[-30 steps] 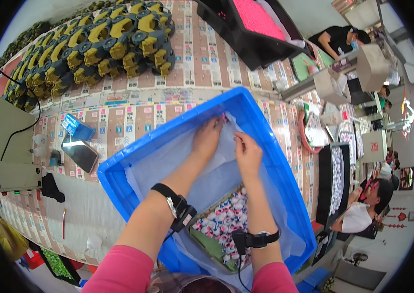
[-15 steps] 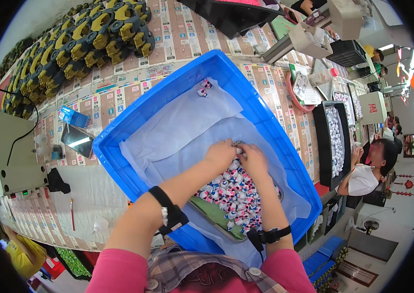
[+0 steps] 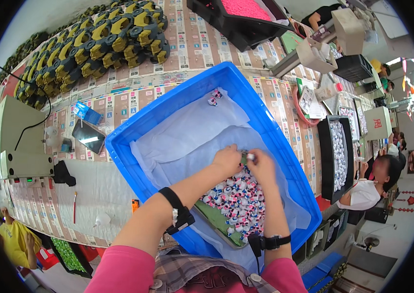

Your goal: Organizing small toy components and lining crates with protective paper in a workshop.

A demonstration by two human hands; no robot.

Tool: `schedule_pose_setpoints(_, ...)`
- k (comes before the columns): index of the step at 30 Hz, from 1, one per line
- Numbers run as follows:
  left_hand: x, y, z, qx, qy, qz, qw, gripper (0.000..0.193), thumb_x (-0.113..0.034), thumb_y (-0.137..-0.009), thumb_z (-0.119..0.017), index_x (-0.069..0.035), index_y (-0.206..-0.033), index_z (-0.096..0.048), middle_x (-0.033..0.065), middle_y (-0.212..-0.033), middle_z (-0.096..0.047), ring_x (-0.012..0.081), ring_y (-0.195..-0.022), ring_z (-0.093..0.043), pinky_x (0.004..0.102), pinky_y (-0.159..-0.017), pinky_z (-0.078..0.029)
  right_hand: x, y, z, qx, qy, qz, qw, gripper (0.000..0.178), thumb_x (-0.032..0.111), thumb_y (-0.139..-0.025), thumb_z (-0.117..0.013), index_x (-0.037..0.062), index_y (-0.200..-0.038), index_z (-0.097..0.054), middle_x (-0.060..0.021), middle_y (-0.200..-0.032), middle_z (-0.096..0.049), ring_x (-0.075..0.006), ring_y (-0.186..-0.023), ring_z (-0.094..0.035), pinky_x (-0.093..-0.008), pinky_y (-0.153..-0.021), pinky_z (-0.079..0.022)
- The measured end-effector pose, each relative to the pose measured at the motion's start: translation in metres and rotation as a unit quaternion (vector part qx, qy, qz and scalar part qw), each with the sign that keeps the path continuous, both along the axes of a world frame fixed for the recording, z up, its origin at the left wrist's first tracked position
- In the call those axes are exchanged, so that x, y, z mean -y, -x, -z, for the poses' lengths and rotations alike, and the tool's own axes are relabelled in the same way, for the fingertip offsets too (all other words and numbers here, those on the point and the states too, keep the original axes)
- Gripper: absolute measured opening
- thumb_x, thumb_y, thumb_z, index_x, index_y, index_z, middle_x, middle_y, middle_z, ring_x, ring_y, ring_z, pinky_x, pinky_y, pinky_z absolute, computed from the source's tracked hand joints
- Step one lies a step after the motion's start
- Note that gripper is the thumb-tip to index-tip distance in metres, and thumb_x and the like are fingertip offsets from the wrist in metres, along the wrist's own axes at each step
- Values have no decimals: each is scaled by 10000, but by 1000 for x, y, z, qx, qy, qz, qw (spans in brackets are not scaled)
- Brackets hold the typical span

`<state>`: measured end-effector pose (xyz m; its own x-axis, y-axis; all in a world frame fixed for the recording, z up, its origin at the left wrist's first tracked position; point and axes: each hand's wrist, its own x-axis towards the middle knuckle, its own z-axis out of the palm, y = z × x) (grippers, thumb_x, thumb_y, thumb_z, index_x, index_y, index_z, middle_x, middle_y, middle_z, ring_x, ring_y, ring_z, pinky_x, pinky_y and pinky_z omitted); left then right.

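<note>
A deep blue plastic tub lined with white sheeting stands in front of me. In it, a green-lined tray holds a heap of small white, pink and blue figure pieces. My right hand pinches a small white piece at the heap's far end. Beside it, my left hand has its fingers closed; what they hold, if anything, is hidden. Two or so similar pieces lie on the sheeting in the far corner.
Yellow-and-black toy vehicle bodies are stacked at the back left. A phone and a blue box lie left of the tub. Right stands a black tray of white pieces, near a seated co-worker. A black bin holds pink pieces.
My right hand has drawn slightly right, away from the left, and a white piece now shows at its fingertips. The whole view has shifted a little.
</note>
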<state>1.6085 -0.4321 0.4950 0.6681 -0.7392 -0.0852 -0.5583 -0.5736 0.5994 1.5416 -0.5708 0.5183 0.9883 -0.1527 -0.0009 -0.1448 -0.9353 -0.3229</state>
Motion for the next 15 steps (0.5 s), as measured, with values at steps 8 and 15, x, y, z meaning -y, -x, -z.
schedule_pose_setpoints(8, -38, -105, 30, -195, 237, -339, 889, 322, -302, -735, -618, 6, -819, -581, 97, -666, -619, 185, -589, -603, 314, -566, -466, -8, -54, -50, -79, -664, 147, 729, 276, 99, -795, -589, 15, -1051, -531, -48, -902, -526, -130, -733, -563, -238, -581, -471)
schedule_pose_setpoints(15, -43, -133, 75, -193, 201, -451, 848, 344, -317, -692, -632, -10, -843, -594, 154, -780, -621, 283, -779, -598, 371, -689, -456, -56, -155, 24, -85, -609, 119, 779, 286, 81, -768, -624, -1, -1029, -542, -43, -801, -575, -119, -681, -574, -225, -566, -458)
